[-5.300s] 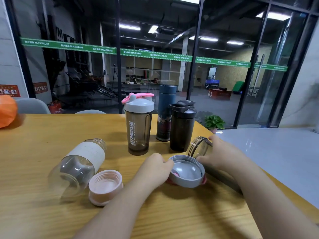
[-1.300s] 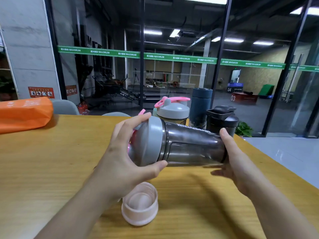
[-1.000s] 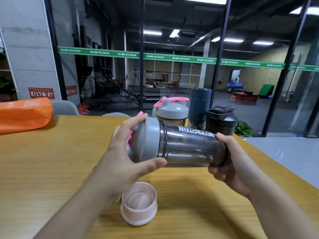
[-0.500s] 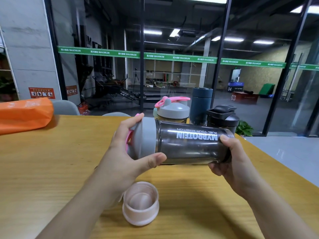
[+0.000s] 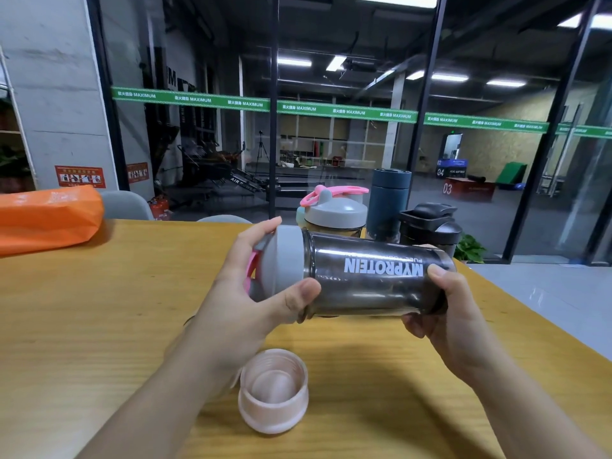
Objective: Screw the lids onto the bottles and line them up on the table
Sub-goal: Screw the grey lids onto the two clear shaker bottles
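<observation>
Both hands turn the job along: left hand grips the grey lid, right hand has rolled the MYPROTEIN shaker label-up, so the lid is likely nearly tight.

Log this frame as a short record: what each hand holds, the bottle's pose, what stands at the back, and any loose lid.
left hand: grips the grey lid on the held bottle
right hand: grips the base end of the smoky shaker bottle
held bottle pose: horizontal, above the table
standing at back: grey-lidded shaker, dark blue flask, black shaker
loose lid: pink cap, open side up, on the table
also there: orange bag
</observation>
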Action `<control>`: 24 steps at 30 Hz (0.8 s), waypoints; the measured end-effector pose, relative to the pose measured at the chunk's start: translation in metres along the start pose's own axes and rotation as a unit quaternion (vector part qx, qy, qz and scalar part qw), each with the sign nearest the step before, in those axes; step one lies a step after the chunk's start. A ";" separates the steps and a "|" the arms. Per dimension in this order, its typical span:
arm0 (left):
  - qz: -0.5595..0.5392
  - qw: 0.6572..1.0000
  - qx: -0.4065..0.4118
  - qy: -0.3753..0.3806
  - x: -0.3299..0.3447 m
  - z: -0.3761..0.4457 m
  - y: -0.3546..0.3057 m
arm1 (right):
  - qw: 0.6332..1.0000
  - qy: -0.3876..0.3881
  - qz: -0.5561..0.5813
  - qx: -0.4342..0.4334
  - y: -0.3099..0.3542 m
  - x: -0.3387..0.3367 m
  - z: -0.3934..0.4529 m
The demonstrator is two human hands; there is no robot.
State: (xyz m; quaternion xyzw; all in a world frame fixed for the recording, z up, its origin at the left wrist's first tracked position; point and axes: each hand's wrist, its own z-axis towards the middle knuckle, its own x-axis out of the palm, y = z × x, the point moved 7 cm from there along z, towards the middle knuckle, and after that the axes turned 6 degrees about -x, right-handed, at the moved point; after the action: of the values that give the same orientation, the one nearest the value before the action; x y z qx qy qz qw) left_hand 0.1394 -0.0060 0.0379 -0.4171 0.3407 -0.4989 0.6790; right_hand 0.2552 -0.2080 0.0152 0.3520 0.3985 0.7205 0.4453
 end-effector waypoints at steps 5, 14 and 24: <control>0.024 1.000 0.016 -0.010 -0.002 0.002 0.003 | 0.999 0.008 -0.039 0.027 -0.004 0.000 -0.002; 0.147 0.986 0.073 -0.004 -0.002 0.002 -0.003 | 0.980 0.030 -0.062 0.184 -0.020 -0.002 -0.008; 0.110 0.992 0.062 -0.030 -0.004 0.000 -0.009 | 0.987 0.060 -0.035 0.143 -0.012 0.001 -0.004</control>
State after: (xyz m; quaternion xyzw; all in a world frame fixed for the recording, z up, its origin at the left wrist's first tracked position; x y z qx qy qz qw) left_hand 0.1350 -0.0040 0.0461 -0.3495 0.3321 -0.4286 0.7641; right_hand 0.2558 -0.2047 0.0032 0.3542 0.5350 0.6600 0.3908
